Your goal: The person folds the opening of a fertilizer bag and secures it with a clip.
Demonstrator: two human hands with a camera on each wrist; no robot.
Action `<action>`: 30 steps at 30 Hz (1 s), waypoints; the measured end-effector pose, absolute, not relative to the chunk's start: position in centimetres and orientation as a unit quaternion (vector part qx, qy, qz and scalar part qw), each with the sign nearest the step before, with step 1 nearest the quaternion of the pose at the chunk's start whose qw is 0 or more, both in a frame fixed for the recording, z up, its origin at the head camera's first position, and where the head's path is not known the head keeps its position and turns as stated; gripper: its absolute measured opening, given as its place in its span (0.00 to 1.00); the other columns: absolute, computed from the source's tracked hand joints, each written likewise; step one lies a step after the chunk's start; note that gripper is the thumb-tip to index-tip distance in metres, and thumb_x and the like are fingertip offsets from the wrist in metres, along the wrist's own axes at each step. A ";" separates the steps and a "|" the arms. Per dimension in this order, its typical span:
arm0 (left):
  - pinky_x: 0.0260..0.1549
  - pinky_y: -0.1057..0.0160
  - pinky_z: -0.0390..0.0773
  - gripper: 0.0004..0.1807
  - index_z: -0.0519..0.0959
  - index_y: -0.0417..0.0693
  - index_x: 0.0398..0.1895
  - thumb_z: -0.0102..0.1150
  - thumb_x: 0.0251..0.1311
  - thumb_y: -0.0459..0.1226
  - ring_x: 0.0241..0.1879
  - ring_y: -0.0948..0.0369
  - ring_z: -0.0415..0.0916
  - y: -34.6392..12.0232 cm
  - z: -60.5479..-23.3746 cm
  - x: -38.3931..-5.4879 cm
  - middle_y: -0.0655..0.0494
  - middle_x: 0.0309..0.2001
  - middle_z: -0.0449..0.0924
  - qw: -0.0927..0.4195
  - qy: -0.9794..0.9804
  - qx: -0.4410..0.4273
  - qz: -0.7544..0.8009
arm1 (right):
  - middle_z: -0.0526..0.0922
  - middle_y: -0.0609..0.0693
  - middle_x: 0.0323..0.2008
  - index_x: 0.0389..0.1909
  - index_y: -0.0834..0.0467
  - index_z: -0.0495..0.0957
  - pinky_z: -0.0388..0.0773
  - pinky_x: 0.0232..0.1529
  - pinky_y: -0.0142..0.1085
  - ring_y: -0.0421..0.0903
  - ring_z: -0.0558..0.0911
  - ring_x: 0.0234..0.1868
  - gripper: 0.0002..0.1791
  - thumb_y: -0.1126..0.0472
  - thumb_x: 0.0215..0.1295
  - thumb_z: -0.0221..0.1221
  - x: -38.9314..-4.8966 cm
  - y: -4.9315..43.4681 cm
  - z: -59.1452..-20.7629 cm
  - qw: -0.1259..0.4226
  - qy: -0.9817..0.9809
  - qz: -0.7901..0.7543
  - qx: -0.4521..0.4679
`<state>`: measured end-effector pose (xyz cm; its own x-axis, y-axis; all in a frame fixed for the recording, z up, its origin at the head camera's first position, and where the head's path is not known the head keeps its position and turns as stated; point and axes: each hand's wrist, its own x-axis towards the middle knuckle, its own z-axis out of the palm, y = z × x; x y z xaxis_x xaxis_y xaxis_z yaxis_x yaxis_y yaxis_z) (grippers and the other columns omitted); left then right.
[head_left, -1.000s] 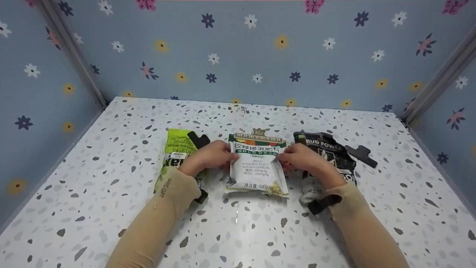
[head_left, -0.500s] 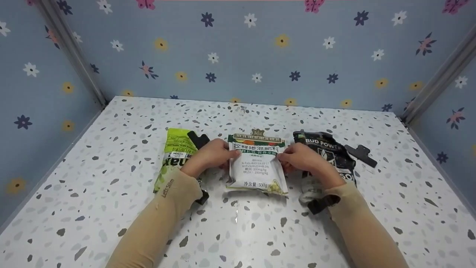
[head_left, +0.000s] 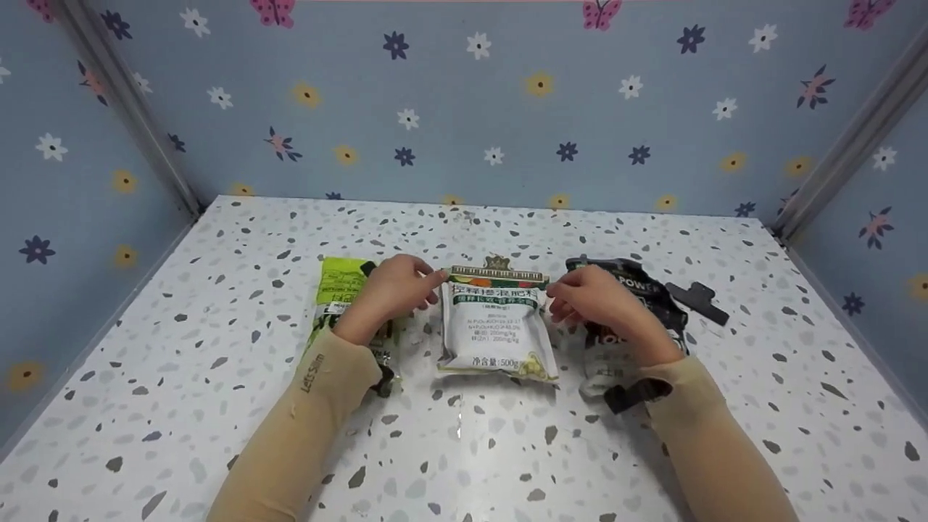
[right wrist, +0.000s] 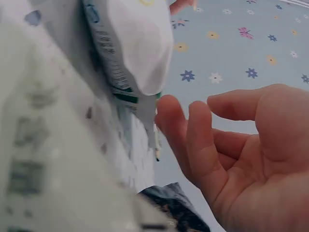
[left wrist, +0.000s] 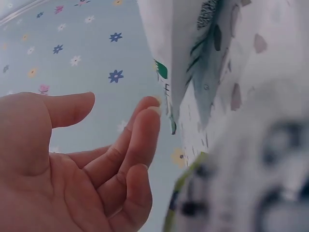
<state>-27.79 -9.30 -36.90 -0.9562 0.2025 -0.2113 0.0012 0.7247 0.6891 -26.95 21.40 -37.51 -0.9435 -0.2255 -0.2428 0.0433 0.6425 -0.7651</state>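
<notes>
In the head view a white fertilizer bag (head_left: 496,333) with a green band lies flat, print facing up. A gold-coloured clip (head_left: 498,273) with a striped bar sits across its top edge. My left hand (head_left: 395,290) is at the bag's upper left corner; in the left wrist view the thumb stands apart from loosely bent fingers (left wrist: 142,135), fingertips right by the bag's edge. On the other side my right hand (head_left: 598,301) hovers by the upper right corner. The right wrist view shows its fingers (right wrist: 198,140) lightly bent with nothing between them and the thumb.
Partly behind the left hand lies a lime-green bag (head_left: 341,275) with a black clip (head_left: 368,268). A black and white bag (head_left: 602,359) lies under the right forearm, with another black clip (head_left: 698,301) at its side. Flower-patterned panels (head_left: 464,94) enclose the speckled table (head_left: 464,464).
Both hands have let go of the fertilizer bag's sides and moved up slightly toward its top corners, fingers loosened. The bag stays in place; the head view has shifted a little.
</notes>
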 end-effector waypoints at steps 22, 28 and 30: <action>0.46 0.58 0.77 0.22 0.78 0.45 0.57 0.52 0.73 0.51 0.43 0.58 0.82 -0.7 -34.8 -29.1 0.54 0.47 0.84 0.175 0.864 0.213 0.422 | 0.82 0.62 0.47 0.59 0.65 0.76 0.79 0.40 0.38 0.50 0.82 0.42 0.22 0.52 0.78 0.51 -22.8 30.6 -34.1 0.076 0.892 -0.433 -0.103; 0.42 0.60 0.78 0.18 0.80 0.48 0.53 0.53 0.73 0.50 0.44 0.56 0.82 1.4 -34.7 -29.4 0.55 0.43 0.84 0.154 0.859 0.225 0.432 | 0.82 0.59 0.48 0.56 0.62 0.78 0.77 0.39 0.30 0.39 0.81 0.41 0.20 0.54 0.72 0.60 -22.2 34.3 -35.3 -0.014 0.920 -0.381 -0.088; 0.41 0.59 0.79 0.16 0.80 0.48 0.51 0.53 0.73 0.49 0.44 0.55 0.82 2.2 -34.5 -29.6 0.54 0.43 0.84 0.154 0.857 0.221 0.440 | 0.81 0.57 0.46 0.56 0.62 0.78 0.76 0.37 0.28 0.36 0.79 0.40 0.19 0.55 0.70 0.63 -22.0 35.2 -35.7 -0.045 0.925 -0.368 -0.079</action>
<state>-29.58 2.17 -34.53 -0.8552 0.5138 -0.0688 0.2433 0.5151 0.8218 -22.00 35.19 -35.73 -0.9834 -0.1139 0.1410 -0.1797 0.7164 -0.6742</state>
